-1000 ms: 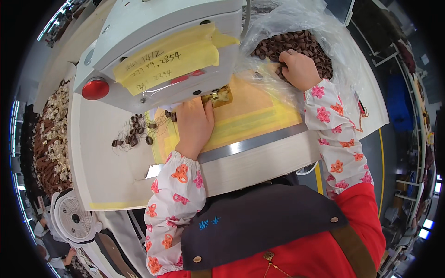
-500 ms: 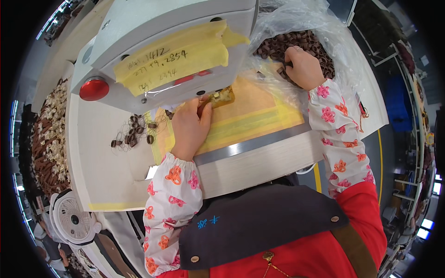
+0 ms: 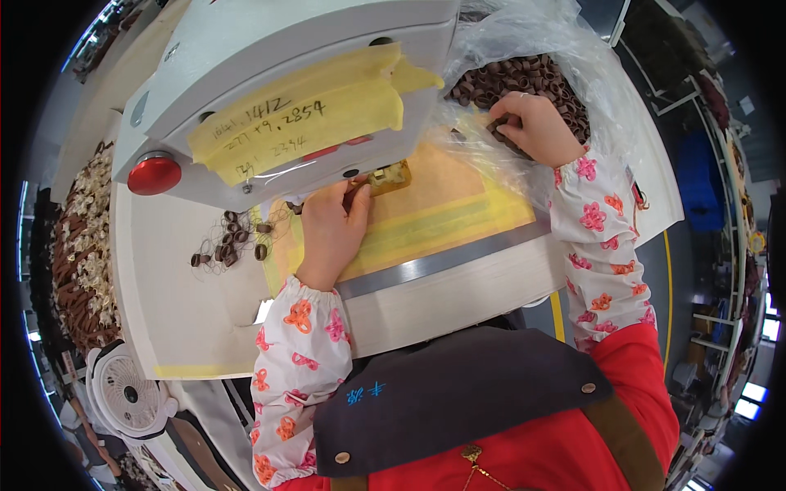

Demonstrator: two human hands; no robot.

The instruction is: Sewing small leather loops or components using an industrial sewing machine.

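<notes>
Under the front of a grey-white machine (image 3: 286, 155), my left hand (image 3: 332, 233) rests with its fingers closed. Its fingertips meet beside a small brass-coloured plate (image 3: 391, 177), and whatever they pinch is hidden. To the right, my right hand (image 3: 536, 129) is at the near edge of a heap of small brown loops (image 3: 524, 79) in a clear plastic bag (image 3: 594, 98). Its index finger and thumb are bent together; brown loops lie right at the tips, and I cannot tell if one is held.
Several loose brown loops with tangled threads (image 3: 231, 239) lie left of my left hand. A red round button (image 3: 154, 173) juts from the machine's left side. Yellow tape and tan sheeting (image 3: 442, 204) cover the work surface, with a metal strip (image 3: 426, 263) along the front.
My right hand has dipped slightly toward me at the heap's edge, its fingers more curled. The left hand stays by the brass-coloured plate. The whole view has shifted a little.
</notes>
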